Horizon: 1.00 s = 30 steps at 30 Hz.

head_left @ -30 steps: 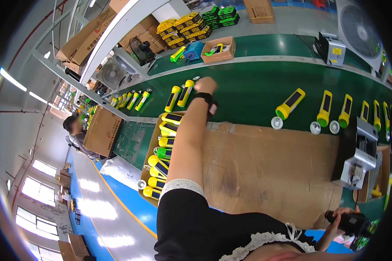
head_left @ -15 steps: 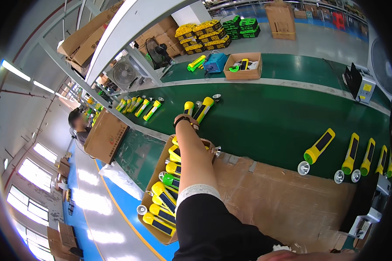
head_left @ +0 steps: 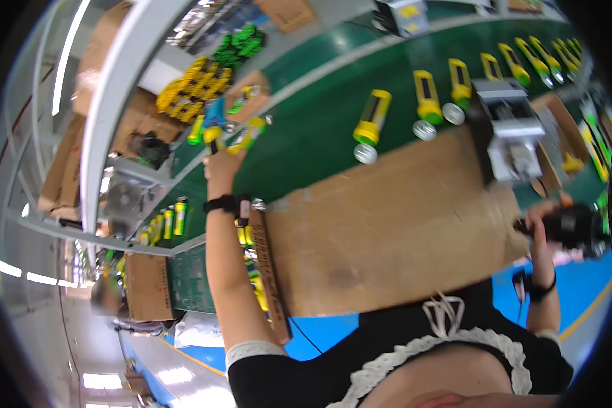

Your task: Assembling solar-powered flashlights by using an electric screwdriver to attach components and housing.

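Observation:
My left hand [head_left: 224,168] reaches to the far left of the green work surface, its fingers closed round a yellow flashlight [head_left: 213,134]. Another yellow-and-green flashlight [head_left: 250,134] lies just to the right of that hand. At the right edge, my right hand [head_left: 540,219] is wrapped round a black hand-held tool [head_left: 576,227]; blur hides its exact kind. Nearby stands a grey metal fixture [head_left: 513,126]. Across the surface lies a row of yellow flashlights, the nearest one [head_left: 372,117] with its round clear reflector [head_left: 365,153] at its lower end.
A brown cardboard sheet [head_left: 387,231] covers the near work surface. A carton of flashlights [head_left: 270,285] is partly hidden behind my left arm. Beyond stands a small open box [head_left: 251,95]. A white metal frame [head_left: 109,102] rises at left, and a blurred person [head_left: 106,296] sits farther off.
The view has swung to the right, bringing the metal fixture, my right hand and its black tool into sight. My left hand stays at the flashlights on the far surface.

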### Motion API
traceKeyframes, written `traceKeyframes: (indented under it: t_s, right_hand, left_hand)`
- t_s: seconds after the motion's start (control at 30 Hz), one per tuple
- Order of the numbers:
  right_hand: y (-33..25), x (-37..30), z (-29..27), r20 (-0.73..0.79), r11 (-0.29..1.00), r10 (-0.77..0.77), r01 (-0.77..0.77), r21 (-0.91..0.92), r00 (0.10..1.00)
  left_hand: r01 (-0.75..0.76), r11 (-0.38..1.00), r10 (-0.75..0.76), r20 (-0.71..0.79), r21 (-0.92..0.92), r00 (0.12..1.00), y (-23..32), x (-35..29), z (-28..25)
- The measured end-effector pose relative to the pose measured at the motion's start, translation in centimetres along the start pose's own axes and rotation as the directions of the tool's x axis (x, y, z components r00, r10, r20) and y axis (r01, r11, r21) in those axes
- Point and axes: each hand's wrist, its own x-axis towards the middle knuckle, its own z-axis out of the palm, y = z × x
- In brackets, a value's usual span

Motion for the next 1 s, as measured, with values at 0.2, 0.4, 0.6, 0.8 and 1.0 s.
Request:
traceKeyframes:
  t_s: [0.2,0.4,0.6,0.8,1.0]
  right_hand:
    - [-2.8,8.0,-0.2,-0.102,0.925,-0.274,0.291,0.242,0.956]
    - [-1.5,11.2,-0.4,-0.094,0.938,-0.241,0.257,0.234,0.966]
    - [0.6,11.4,0.4,0.031,0.950,-0.294,0.288,0.124,0.955]
    - [0.7,12.6,1.7,0.105,0.990,-0.140,0.141,-0.001,0.985]
    - [-2.7,8.0,1.4,0.119,0.930,-0.094,0.044,0.366,0.988]
  left_hand:
    - [-0.008,0.822,-0.061,-0.103,-0.570,0.993,9.3,-24.2,-3.0]
    - [-0.037,0.736,-0.002,-0.057,-0.676,0.998,14.3,-41.4,-0.2]
    - [0.014,0.794,0.032,0.065,-0.608,0.997,16.3,-44.3,-0.1]
    - [-0.469,0.794,0.392,-0.263,-0.388,0.881,15.0,-41.7,-1.0]
    - [-0.708,0.685,0.641,-0.321,-0.170,0.697,15.0,-39.8,-1.5]
